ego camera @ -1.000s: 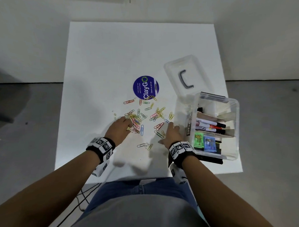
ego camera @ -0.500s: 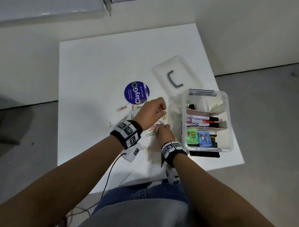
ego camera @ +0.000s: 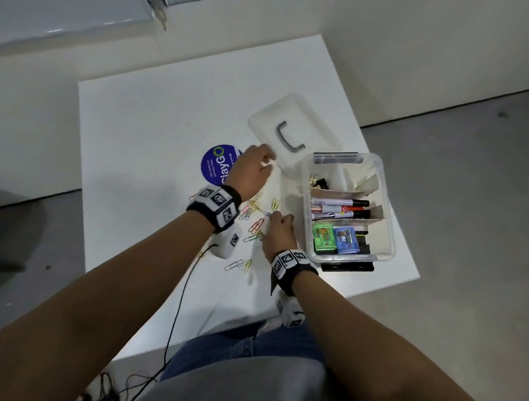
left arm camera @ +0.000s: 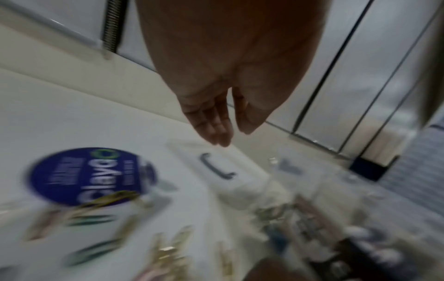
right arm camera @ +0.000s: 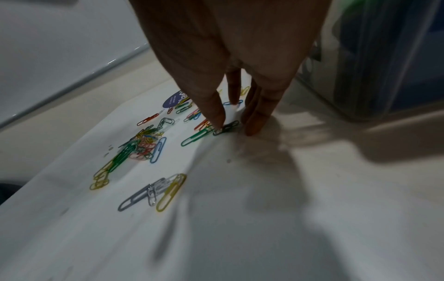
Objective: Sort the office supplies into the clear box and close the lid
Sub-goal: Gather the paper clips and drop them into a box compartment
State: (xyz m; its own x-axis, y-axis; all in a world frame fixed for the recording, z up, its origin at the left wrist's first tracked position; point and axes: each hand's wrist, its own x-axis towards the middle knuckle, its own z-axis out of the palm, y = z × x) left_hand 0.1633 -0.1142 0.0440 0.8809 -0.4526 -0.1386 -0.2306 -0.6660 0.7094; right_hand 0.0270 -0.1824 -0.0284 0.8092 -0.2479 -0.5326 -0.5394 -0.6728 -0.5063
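Coloured paper clips (ego camera: 255,212) lie scattered on the white table (ego camera: 157,129), left of the clear box (ego camera: 387,205). In the right wrist view the paper clips (right arm camera: 141,144) show sharply. My right hand (ego camera: 274,216) is down among them, and its thumb and fingers pinch a dark green clip (right arm camera: 225,128) against the table. My left hand (ego camera: 266,165) is raised near the loose lid (ego camera: 309,117), fingers gathered beside the thumb. The left wrist view is blurred, and nothing shows in that left hand (left arm camera: 234,136). The box holds markers (ego camera: 338,208), two sharpeners and binder clips.
A round blue sticker (ego camera: 216,166) lies on the table behind the clips. The lid with its grey handle (ego camera: 287,137) rests at the box's far left corner. A black cable (ego camera: 180,302) hangs off the table's near edge. Grey floor surrounds the table.
My left hand has left the clip pile and moved up and to the right, towards the lid. My right hand has stayed by the box. The head view has swung.
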